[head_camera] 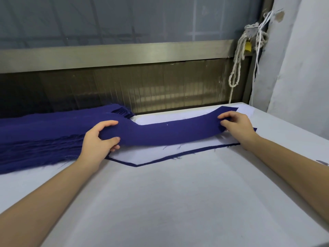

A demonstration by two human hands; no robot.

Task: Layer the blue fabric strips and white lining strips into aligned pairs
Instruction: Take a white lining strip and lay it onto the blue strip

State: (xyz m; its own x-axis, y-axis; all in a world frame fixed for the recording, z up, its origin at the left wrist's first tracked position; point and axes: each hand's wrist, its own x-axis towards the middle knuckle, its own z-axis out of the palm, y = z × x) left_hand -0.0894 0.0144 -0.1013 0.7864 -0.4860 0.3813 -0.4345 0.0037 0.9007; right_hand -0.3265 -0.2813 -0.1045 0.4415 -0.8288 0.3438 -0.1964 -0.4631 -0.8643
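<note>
Left hand point(99, 138) curls round one long dark-blue fabric strip point(169, 132); right hand point(236, 127) pinches its other end. The strip sags over one white lining strip point(151, 154) lying on the pale surface point(178, 202). One frayed stack of blue strips point(35, 136) at left.

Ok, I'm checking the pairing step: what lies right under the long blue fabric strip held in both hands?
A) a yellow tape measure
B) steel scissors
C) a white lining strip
C: a flat white lining strip shows below the long blue fabric strip that the left hand and right hand grip.
</note>
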